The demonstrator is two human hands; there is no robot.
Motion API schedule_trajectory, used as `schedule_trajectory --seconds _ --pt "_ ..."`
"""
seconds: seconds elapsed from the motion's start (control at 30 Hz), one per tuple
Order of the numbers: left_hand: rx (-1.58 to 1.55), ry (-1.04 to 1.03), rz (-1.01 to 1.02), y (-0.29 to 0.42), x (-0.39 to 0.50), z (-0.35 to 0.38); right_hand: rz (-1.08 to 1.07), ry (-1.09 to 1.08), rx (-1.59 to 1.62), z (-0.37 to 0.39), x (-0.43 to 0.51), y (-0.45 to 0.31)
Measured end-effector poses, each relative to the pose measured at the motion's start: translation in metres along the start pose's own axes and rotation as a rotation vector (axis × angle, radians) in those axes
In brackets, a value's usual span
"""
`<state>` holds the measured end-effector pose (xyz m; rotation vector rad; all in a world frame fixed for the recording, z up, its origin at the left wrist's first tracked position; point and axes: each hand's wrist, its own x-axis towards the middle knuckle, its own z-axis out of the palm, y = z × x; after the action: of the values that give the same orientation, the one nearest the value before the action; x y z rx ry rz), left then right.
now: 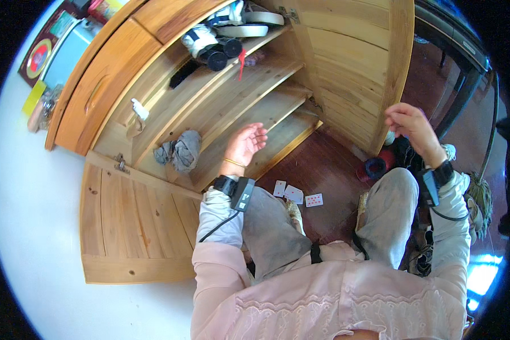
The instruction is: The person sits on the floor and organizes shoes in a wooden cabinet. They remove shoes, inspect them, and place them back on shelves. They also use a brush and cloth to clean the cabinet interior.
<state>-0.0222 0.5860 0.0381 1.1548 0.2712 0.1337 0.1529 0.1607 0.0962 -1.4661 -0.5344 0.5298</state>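
My left hand (pixel 247 143) is held up in front of the lower shelves of a wooden shoe cabinet (pixel 238 102), fingers loosely curled and apart, with nothing in it. My right hand (pixel 403 121) is raised beside the edge of the open right cabinet door (pixel 393 76), its fingers bent; whether it touches the door I cannot tell, and no object shows in it. On the top shelf lie several shoes (pixel 242 30). A grey cloth (pixel 186 151) lies crumpled at the shelves' left end, and a small white item (pixel 140 109) sits above it.
Three playing cards (pixel 293 194) lie on the dark red floor (pixel 335 216) between my feet. The left cabinet door (pixel 136 221) stands open. Near my right knee are a red and dark roll-like object (pixel 375 168), a mop head (pixel 480 199) and dark shoes (pixel 423 257).
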Motion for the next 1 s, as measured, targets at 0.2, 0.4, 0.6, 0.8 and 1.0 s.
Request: schedule_trajectory --seconds 0.2,0.4,0.6,0.8,1.0 --pt "0.046 0.129 0.133 0.071 -0.051 -0.013 0.051 -0.322 -0.050 0.094 0.018 -0.007" --pt "0.334 0.370 0.257 0.137 -0.027 -0.010 0.137 -0.465 0.048 0.129 0.069 0.033" --pt "1.025 0.762 0.609 0.201 0.089 -0.002 0.202 -0.284 -0.315 0.126 0.103 0.084" --pt "1.579 0.957 0.709 0.254 0.165 0.009 0.076 -0.329 -0.305 0.119 0.115 0.091" --pt "1.522 0.829 0.756 0.255 0.157 0.008 -0.051 -0.313 -0.508 0.109 0.111 0.091"
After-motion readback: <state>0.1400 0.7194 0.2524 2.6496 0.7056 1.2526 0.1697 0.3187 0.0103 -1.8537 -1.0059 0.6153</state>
